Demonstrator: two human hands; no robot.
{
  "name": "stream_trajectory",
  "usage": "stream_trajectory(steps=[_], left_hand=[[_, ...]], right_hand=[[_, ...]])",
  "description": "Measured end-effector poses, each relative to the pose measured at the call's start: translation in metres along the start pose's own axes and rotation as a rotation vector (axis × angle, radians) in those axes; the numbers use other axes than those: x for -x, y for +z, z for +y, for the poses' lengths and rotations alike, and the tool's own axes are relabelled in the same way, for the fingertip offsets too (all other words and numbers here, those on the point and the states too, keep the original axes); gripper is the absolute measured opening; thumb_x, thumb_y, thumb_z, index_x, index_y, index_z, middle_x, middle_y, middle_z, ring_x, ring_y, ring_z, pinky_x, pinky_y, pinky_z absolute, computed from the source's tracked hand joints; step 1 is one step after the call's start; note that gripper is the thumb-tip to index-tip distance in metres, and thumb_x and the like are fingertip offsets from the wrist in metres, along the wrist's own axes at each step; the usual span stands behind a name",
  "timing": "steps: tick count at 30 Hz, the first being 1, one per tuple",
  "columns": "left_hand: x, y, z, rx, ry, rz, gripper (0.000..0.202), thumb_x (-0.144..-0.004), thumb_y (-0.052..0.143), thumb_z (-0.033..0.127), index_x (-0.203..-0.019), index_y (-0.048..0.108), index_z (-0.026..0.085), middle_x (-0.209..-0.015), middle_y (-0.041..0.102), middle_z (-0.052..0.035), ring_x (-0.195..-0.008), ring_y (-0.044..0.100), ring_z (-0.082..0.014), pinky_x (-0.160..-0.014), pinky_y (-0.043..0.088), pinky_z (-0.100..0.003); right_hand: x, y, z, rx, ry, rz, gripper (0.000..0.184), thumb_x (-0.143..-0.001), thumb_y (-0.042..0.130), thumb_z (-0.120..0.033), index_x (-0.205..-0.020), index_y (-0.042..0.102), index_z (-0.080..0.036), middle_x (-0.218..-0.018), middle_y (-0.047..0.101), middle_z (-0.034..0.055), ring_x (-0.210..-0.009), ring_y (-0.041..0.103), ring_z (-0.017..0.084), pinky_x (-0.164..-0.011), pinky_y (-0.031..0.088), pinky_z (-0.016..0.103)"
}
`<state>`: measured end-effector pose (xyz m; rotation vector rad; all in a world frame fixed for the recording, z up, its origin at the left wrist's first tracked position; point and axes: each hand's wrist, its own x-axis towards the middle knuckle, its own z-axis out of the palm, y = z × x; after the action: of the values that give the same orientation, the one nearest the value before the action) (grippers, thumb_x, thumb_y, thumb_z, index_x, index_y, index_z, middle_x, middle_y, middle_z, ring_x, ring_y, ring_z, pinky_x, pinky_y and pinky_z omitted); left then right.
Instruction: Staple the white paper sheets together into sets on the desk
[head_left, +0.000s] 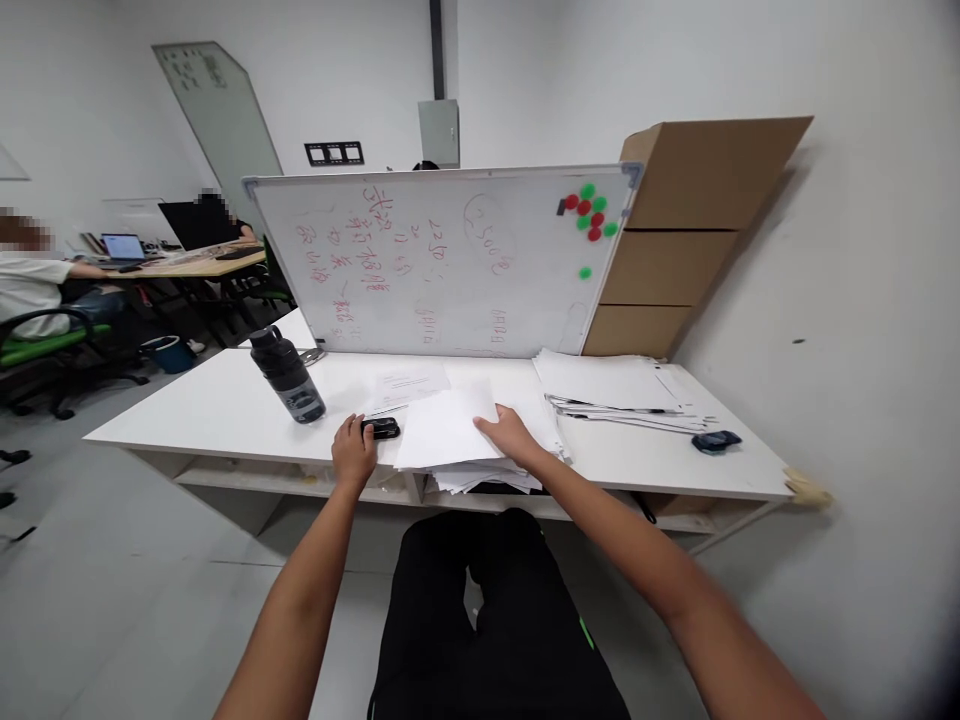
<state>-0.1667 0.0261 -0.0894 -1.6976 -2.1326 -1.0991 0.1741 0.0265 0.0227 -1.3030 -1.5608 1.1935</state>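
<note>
My left hand (354,450) is closed around the left end of a small black stapler (386,428) at the front of the white desk. Its right end shows beyond my fingers, close to the paper's left edge. My right hand (511,434) pinches white sheets of paper (444,428), thumb on top and the other fingers mostly hidden. The sheets are tilted over a loose paper stack (480,475) that juts past the desk's front edge. Behind them lies a printed sheet (411,384).
A dark bottle (288,376) stands at the left. A whiteboard (450,260) with magnets leans at the back, beside cardboard boxes (660,265). More paper (600,382) and a dark packet (716,441) lie at the right. Other people sit at a far desk (199,264).
</note>
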Motion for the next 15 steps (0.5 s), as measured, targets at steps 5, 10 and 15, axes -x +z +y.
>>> stream_trajectory(steps=[5,10,15], left_hand=[[0.001,-0.005,0.003,-0.044,-0.014,-0.083,0.054,-0.091,0.054,0.05,-0.135,0.054,0.018,-0.142,0.053,-0.0166,-0.132,0.047,-0.033,-0.108,0.04,-0.048],[0.0,-0.006,0.006,0.003,-0.051,-0.074,0.049,-0.088,0.06,0.049,-0.127,0.057,0.019,-0.134,0.058,-0.0145,-0.126,0.053,-0.0294,-0.105,0.042,-0.043],[0.002,-0.003,0.007,0.046,-0.06,-0.025,0.046,-0.088,0.061,0.048,-0.125,0.055,0.021,-0.132,0.059,-0.0125,-0.125,0.054,-0.0273,-0.106,0.043,-0.04]], right_hand=[[-0.036,0.032,-0.005,0.092,0.028,-0.075,0.036,-0.078,0.06,-0.022,-0.112,0.067,-0.011,-0.111,0.073,0.0137,-0.094,0.069,0.025,-0.084,0.054,0.034],[-0.052,0.035,-0.006,0.078,0.07,-0.097,0.036,-0.073,0.055,-0.017,-0.106,0.069,-0.012,-0.099,0.075,0.011,-0.081,0.069,0.023,-0.068,0.052,0.028],[-0.06,0.037,-0.003,-0.003,0.11,-0.113,0.034,-0.072,0.057,-0.016,-0.104,0.067,-0.013,-0.1,0.074,0.0102,-0.079,0.068,0.021,-0.066,0.05,0.026]])
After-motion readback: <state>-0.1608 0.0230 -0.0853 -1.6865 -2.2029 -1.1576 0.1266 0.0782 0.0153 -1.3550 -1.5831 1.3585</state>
